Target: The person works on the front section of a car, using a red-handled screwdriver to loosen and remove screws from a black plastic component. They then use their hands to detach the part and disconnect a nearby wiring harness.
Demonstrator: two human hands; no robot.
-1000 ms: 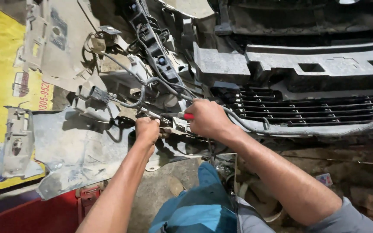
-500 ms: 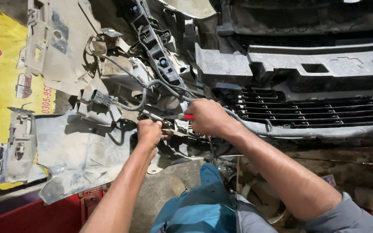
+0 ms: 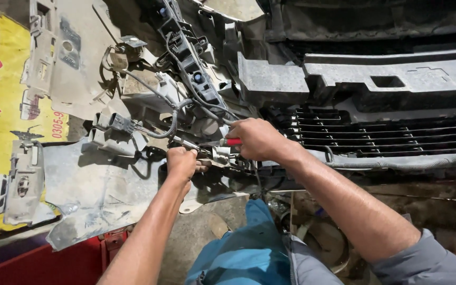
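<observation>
Dusty car front, bumper stripped, black grille (image 3: pixel 386 137) at right. From the head view, the left hand (image 3: pixel 181 163) is fisted around a metal tool (image 3: pixel 188 143); the right hand (image 3: pixel 257 140) grips a red-handled tool (image 3: pixel 231 141) beside the corrugated wiring loom (image 3: pixel 172 124).

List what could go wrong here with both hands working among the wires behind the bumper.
1. The right hand holds a red-handled tool close to the left hand; a slip could jab those fingers.
2. Grey ribbed cables run right past the tool, so it might nick one.
3. The loose grey panel has ragged edges beside the left forearm, which could scrape it.
</observation>
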